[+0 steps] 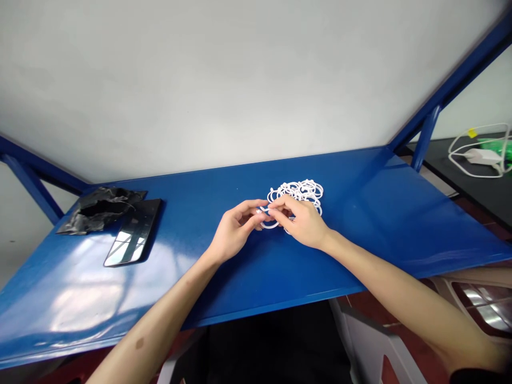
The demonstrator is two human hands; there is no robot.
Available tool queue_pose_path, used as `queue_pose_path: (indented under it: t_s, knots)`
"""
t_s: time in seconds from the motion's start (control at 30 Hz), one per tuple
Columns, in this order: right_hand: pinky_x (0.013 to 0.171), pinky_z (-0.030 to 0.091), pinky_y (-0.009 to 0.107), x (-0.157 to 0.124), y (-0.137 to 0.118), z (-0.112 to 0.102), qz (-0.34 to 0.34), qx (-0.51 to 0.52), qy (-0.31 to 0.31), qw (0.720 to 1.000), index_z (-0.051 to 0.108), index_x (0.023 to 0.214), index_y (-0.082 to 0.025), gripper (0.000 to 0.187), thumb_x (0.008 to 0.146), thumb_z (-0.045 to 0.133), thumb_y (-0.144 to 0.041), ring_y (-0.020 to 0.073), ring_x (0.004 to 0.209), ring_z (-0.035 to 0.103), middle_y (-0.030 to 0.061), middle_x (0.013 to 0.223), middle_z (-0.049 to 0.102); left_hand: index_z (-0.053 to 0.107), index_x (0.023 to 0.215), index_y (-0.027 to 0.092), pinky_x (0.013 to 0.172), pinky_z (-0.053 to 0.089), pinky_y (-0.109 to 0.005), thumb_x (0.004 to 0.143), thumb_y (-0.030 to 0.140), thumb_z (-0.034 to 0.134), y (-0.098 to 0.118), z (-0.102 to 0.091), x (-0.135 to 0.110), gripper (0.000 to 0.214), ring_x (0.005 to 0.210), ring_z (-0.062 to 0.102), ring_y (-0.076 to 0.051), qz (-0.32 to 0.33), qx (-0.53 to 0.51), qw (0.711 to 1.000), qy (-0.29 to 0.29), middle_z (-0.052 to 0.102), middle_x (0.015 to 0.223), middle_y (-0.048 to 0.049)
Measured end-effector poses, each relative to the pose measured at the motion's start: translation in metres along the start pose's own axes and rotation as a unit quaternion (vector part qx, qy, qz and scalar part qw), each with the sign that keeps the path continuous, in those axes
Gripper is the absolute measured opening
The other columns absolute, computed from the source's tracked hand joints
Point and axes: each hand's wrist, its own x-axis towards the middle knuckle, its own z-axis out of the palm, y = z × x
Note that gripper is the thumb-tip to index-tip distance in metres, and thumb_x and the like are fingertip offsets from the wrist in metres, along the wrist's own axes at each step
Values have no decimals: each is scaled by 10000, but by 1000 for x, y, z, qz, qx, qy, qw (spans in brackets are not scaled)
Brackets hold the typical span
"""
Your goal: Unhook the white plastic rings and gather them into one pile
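Note:
My left hand [236, 226] and my right hand [299, 218] meet near the middle of the blue table, fingertips almost touching. Between them is a white plastic ring [270, 226], which both hands pinch between thumb and fingers. It looks like a shower-curtain ring, with a small knob at its end by my left fingertips. Just behind and partly under my right hand lies a heap of similar white rings [308, 188]. The right hand hides part of that heap, and the fingers cover part of the held ring.
On the left of the blue table [192, 213] lie a crumpled black plastic bag [100, 208] and a dark phone-like slab [134, 232]. A pale wall rises behind. Blue braces [426, 136] flank both ends. At far right, a white charger with cable [484, 157] rests on a dark surface.

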Motion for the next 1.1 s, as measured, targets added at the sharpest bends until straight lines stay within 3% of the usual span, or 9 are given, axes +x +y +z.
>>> queue_pose_path:
  t_s: [0.17,0.23,0.37,0.5,0.6,0.9,1.1]
  knots:
    - [674,570,328,0,-2,0,-90,-107,24,990,654,1075,-218,262,956,652,-452,199,860,666,96,1075,671,663,965,167,674,546,-269,842,502,744,2,0,2,365,633,651,-127,-13,-56,997,40,746,769,-29]
    - [719,587,346,-1,-2,3,-129,-127,5,983,644,1066,-222,253,942,679,-439,213,901,673,86,1041,682,619,887,171,659,533,-263,843,538,729,2,-1,2,386,619,643,-125,-19,-69,996,54,730,726,-24]
    - [727,603,325,-5,1,13,-162,-113,8,980,610,1113,-216,112,1015,566,-246,170,805,689,36,908,716,552,799,186,608,508,-241,836,553,731,2,0,2,409,581,610,-115,-9,-32,996,82,654,626,15]
    - [728,627,280,-7,-1,15,-110,-31,32,993,581,1278,-240,253,1028,545,-220,133,798,718,24,987,742,645,876,179,586,513,-229,867,545,691,2,0,2,370,603,576,-98,21,13,995,101,658,735,7]
    - [712,643,250,-7,-2,13,-47,41,26,998,589,1309,-242,277,1040,526,-242,114,774,731,5,935,739,718,943,180,573,523,-233,866,525,691,2,-1,4,354,603,567,-97,26,25,996,87,687,807,-12]
    - [562,649,237,-3,-3,14,66,190,14,979,748,1082,-213,215,981,623,-356,112,647,698,0,784,710,717,758,180,571,467,-218,849,415,736,-7,1,2,253,570,565,-97,91,71,987,114,647,647,16]
    - [594,652,253,-4,-9,11,64,178,21,982,736,1075,-214,214,993,606,-363,111,647,699,1,804,710,710,739,185,568,453,-209,881,366,710,-2,4,-2,230,563,564,-91,113,70,983,129,646,648,23]
